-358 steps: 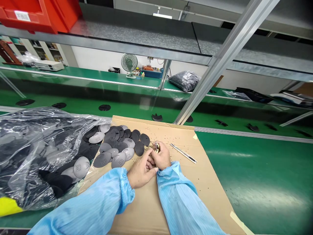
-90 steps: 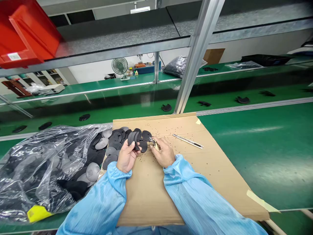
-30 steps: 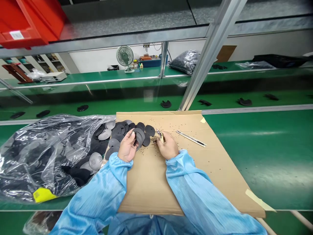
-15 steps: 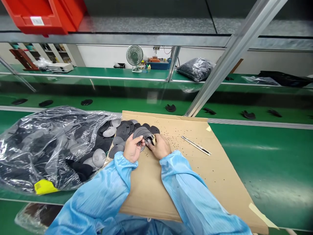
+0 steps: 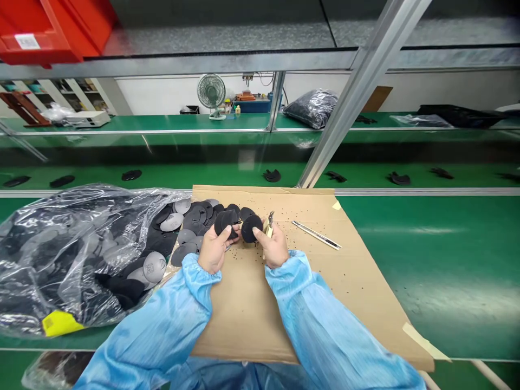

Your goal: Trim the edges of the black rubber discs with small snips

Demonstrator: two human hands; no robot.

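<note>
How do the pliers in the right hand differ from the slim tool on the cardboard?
The pliers are gripped in the right hand, while the slim tool lies on the cardboard. The pliers show a pale yellow handle and metal head; the slim tool is straight, white and dark. The pliers are partly hidden by fingers, whereas the slim tool is uncovered. Both are right of the disc pile.

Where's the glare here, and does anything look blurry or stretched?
Head view: pale glare on the green worktop at right; white highlights streak the clear plastic bag; the red bin at upper left looks stretched and soft; the black disc in the right hand shows little surface detail.
</note>
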